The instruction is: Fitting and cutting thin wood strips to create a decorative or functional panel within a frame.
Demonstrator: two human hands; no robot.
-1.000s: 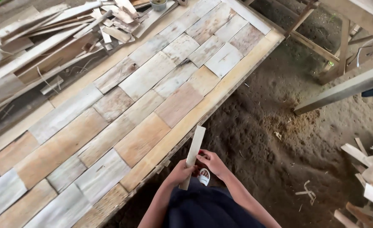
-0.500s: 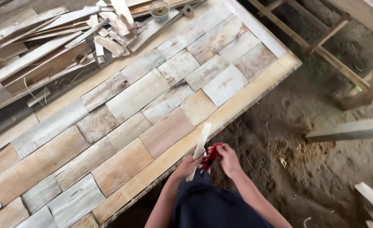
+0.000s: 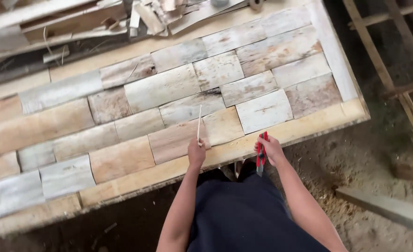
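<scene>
My left hand [image 3: 196, 152] grips the lower end of a thin pale wooden strip [image 3: 199, 122], which stands edge-on over the near row of the panel. My right hand [image 3: 270, 148] holds a red utility knife [image 3: 261, 154] pointing down, just past the panel's near edge. Under both hands lies a large wooden panel [image 3: 309, 128] covered with rows of rectangular bark-like veneer pieces [image 3: 162, 87] in grey, cream and tan. The two hands are apart, about a hand's width from each other.
A heap of loose wood strips and offcuts [image 3: 75, 21] lies beyond the panel's far edge. A wooden frame [image 3: 393, 79] leans at the right. A plank [image 3: 384, 210] lies on the dirt and sawdust floor at lower right. My dark clothing fills the bottom centre.
The view has swung left and closer over the panel. My hands have separated: the left now holds the strip alone over the panel, the right has drawn the red knife away to the right.
</scene>
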